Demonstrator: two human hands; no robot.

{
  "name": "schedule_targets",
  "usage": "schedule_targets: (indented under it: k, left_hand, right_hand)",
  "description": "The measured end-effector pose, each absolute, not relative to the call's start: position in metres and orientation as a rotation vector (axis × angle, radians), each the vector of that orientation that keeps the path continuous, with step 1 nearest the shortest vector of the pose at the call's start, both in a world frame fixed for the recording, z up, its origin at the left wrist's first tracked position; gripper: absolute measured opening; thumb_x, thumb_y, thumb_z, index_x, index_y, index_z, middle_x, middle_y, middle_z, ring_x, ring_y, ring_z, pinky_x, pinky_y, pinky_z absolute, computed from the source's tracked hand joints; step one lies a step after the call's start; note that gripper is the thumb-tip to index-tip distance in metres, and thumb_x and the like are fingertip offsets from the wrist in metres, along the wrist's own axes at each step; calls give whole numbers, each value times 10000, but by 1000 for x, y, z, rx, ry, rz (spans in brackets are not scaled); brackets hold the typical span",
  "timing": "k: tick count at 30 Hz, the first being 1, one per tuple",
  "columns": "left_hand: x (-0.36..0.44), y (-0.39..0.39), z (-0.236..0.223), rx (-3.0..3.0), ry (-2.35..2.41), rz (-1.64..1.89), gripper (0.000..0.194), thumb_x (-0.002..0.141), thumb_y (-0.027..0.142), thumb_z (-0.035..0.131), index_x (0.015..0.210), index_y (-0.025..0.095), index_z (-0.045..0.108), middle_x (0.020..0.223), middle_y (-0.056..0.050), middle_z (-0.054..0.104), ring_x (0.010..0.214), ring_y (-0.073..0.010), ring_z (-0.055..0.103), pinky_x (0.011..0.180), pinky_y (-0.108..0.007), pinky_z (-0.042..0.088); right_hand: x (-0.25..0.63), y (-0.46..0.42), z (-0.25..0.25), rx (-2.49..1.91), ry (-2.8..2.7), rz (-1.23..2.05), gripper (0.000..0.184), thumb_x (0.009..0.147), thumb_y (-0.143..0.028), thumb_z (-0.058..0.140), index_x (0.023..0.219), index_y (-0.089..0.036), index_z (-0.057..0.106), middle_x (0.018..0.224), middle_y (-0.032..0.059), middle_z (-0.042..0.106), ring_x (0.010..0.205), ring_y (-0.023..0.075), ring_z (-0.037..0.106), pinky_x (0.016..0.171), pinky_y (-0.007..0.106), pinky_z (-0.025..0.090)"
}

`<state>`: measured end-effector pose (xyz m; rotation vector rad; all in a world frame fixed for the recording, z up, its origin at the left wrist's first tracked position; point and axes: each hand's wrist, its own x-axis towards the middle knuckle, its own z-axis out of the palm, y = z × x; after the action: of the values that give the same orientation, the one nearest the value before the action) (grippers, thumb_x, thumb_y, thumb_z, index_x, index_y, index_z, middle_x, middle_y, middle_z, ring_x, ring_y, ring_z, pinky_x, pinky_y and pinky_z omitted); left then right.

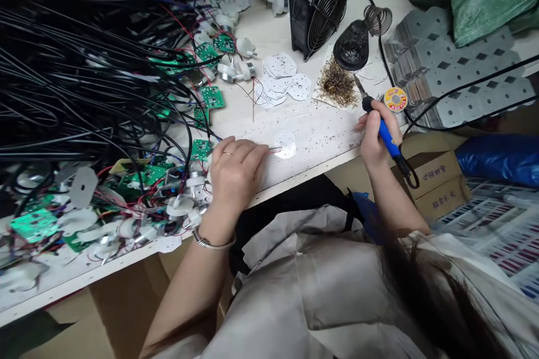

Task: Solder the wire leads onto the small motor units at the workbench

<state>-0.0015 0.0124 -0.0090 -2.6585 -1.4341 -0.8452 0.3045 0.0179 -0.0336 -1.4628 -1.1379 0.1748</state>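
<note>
My right hand (376, 137) grips a soldering iron (388, 139) by its blue handle. The iron's tip points up and away, close to the pile of brown crumbs (337, 84) and the black iron stand (352, 45). Near the table's front edge, my left hand (236, 168) rests with its fingers closed on thin wires (274, 150). These wires reach from the fingertips onto a small white circuit board (286, 145) lying flat; whether they are joined to it is too small to tell. Beside my right hand lies a solder spool (396, 99) with a yellow and red label.
Black cables (84, 67) and green circuit boards (213, 96) crowd the left side. Loose white round boards (280, 76) lie beyond my left hand. A black fan (322, 3) stands at the back. Grey metal plates (463, 73) are stacked right, above a cardboard box (438, 179).
</note>
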Motion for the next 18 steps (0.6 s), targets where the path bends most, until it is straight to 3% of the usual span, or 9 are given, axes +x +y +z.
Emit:
schedule_targets:
  k: [3,18]
  left_hand:
    - [1,15,-10,-2671,-1440,-857,135,1016,263,625,1013,285,758,897,-15,790,828,-215,729,1016,-470,551]
    - [8,12,-6,-2621,-1550,-946,140,1005,288,634,896,266,719,759,10,724,743,-202,668,980,-465,468]
  right_hand:
    - [314,28,-39,-1457,-1116,149,419,1028,-585,525,1161,-241,724,715,-13,686,540,136,660,575,320,600]
    - [317,34,-37,-1424,-1097,363,448,961,-617,639,1147,-221,738,750,-10,750,611,131,739,643,286,635]
